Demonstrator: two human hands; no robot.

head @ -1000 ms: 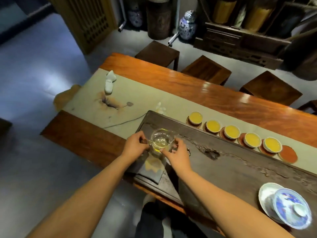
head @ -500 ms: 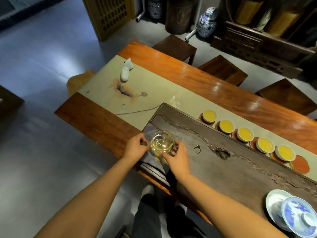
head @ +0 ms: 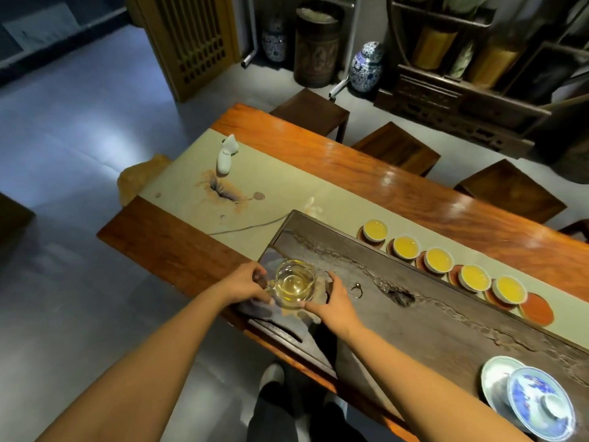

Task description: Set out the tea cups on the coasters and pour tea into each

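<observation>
Both hands, left hand (head: 247,283) and right hand (head: 334,301), grip the fragile, slippery glass pitcher (head: 293,283) by its sides, on the tea tray (head: 446,330).

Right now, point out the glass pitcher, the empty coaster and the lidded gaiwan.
glass pitcher (head: 292,283), head view, tea inside the bowl.
empty coaster (head: 538,308), head view, bare orange top.
lidded gaiwan (head: 538,399), head view, blue-patterned lid.

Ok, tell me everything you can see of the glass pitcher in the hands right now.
The glass pitcher is clear, round and open-topped, with a little pale yellow tea pooled in its bottom. It stands upright at the left end of the dark tea tray, over a grey cloth. The left hand touches its left side and the right hand its right side. Whether either grip is closed on it cannot be told.
</observation>
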